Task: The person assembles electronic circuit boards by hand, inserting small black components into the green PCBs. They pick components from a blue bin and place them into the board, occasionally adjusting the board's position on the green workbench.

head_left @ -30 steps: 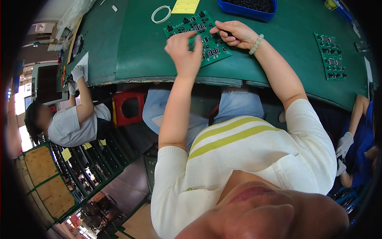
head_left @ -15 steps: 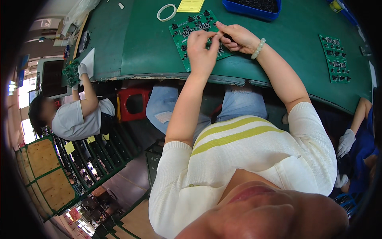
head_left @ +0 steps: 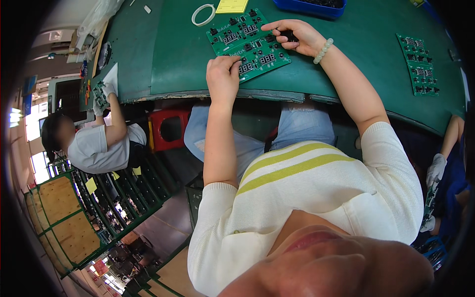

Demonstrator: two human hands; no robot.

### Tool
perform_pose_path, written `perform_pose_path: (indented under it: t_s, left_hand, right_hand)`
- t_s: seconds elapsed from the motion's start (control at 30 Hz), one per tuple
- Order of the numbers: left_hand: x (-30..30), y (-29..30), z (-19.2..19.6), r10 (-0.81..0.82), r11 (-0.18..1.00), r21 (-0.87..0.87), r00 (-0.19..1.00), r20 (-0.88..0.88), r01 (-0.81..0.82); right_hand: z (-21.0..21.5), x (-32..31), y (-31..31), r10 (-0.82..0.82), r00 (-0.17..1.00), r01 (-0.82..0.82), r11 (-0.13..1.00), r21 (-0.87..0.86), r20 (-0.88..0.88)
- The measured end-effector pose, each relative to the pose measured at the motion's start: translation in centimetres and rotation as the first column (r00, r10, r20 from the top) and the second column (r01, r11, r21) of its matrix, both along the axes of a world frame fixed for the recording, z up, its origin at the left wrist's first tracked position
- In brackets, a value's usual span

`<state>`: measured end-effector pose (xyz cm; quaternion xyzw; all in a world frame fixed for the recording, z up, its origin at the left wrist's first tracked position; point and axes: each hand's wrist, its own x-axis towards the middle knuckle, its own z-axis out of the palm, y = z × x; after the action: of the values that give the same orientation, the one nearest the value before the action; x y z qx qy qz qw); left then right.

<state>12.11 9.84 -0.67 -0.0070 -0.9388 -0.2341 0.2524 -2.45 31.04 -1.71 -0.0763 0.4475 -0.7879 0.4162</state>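
A green circuit board panel (head_left: 253,55) with black components and several digit displays lies on the table in front of me. My left hand (head_left: 223,76) is at its lower left, thumb and fingertips pinched together over the board's edge beside a display. What sits between those fingertips is too small to make out. My right hand (head_left: 301,38), wearing a bead bracelet (head_left: 323,51), is above the board's right side. Its index finger stretches toward the upper board half, while the other fingers curl around small black parts (head_left: 289,36) in the palm.
A blue tray (head_left: 316,11) of black parts stands at the far side, near a yellow card (head_left: 231,6) and a white ring (head_left: 203,15). More circuit boards (head_left: 418,64) lie at right. Gloved co-workers sit left and right, each holding a board. A red stool (head_left: 170,129) stands at left.
My hands have come apart. The left has moved left and down to the board's near left edge; the right index finger has straightened. The co-worker at right now holds a board.
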Motion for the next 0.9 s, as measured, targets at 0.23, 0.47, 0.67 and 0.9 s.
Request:
perform_pose_path:
  t_s: [0.23, 0.47, 0.67, 0.9]
  left_hand:
    - [-0.1, -0.7, -0.2, -0.063, 0.998, 0.013, 0.996, 0.066, 0.062]
    - [-0.4, 0.1, 0.9, 0.057, 0.980, 0.172, 0.972, 0.228, -0.098]
    - [-1.0, 0.0, 1.8, 0.113, 0.969, 0.161, 0.918, 0.380, -0.186]
    - [-1.6, -1.3, 1.4, 0.000, 0.970, 0.219, 0.901, 0.434, -0.105]
  right_hand:
    - [-0.5, -0.3, -0.1, -0.022, 0.991, 0.031, 0.997, 0.067, -0.131]
    - [-0.7, -0.5, 0.0, 0.019, 0.983, 0.000, 0.995, 0.103, -0.183]
    - [-0.1, -0.2, 0.2, 0.160, 0.887, 0.013, 0.929, 0.369, -0.433]
    - [-1.0, -0.3, 0.3, 0.365, 0.449, 0.061, 0.898, 0.435, -0.816]
